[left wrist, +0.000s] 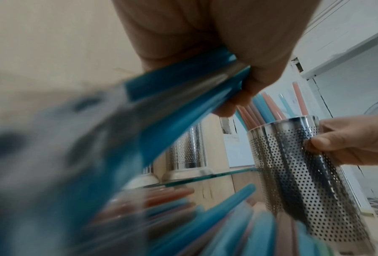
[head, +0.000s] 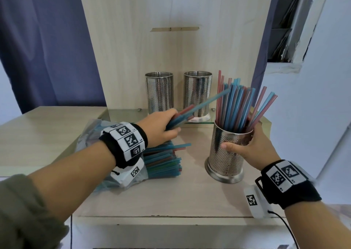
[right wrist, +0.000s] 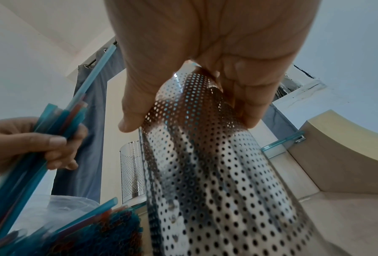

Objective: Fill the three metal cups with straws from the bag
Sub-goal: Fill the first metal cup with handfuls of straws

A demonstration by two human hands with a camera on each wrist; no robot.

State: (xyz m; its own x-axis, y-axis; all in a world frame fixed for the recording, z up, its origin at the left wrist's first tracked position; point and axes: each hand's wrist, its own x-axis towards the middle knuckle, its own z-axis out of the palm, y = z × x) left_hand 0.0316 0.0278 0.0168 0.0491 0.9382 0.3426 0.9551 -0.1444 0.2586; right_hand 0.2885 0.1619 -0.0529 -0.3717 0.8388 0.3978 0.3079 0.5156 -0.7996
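A perforated metal cup stands on the wooden counter, holding several blue and pink straws. My right hand grips its upper wall. To its left, my left hand holds a bunch of blue and red straws above the clear bag of straws, tips pointing toward the held cup. Two empty metal cups stand at the back on a glass shelf.
A glass shelf runs along the wooden back panel. A blue curtain hangs at the left and a white wall stands at the right. The counter's front edge lies near me.
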